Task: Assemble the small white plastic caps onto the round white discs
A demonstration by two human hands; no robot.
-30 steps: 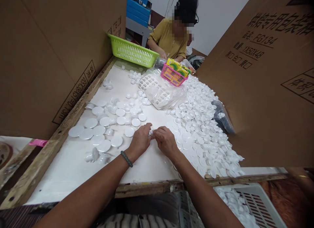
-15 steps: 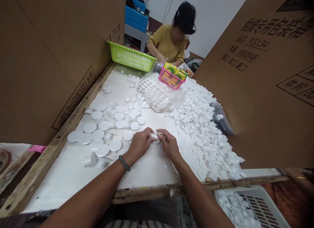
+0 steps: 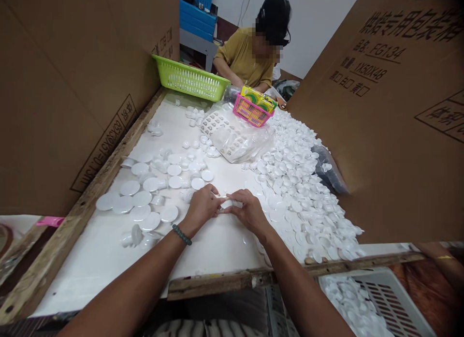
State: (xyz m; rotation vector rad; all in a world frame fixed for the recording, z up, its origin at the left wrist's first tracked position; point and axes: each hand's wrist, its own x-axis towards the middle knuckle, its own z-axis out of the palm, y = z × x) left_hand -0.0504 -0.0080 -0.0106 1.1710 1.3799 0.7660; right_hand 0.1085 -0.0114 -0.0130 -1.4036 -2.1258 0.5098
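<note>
My left hand point(image 3: 202, 207), with a dark bead bracelet at the wrist, is closed in a pinch over the white tabletop point(image 3: 213, 250). Facing it, my right hand point(image 3: 249, 210) pinches a small white plastic disc piece point(image 3: 226, 203) between thumb and fingers. The left fingertips meet the same piece at its left side, and fingers cover much of it. To the left lie assembled-looking white pieces with round flat discs point(image 3: 140, 198). A wide heap of small white plastic pieces point(image 3: 300, 182) spreads to the right of my right hand.
A clear bag with printed labels point(image 3: 232, 139) lies beyond my hands, beside a pink basket point(image 3: 253, 110) of yellow packets. A green basket point(image 3: 192, 80) stands farther back. Cardboard walls point(image 3: 391, 134) flank the table. Across sits a person in yellow point(image 3: 242, 51). A grey crate point(image 3: 395, 298) stands below right.
Both hands have turned slightly and drawn a little nearer to me, and more of the white piece shows between them. The camera view has shifted slightly. The piles look the same.
</note>
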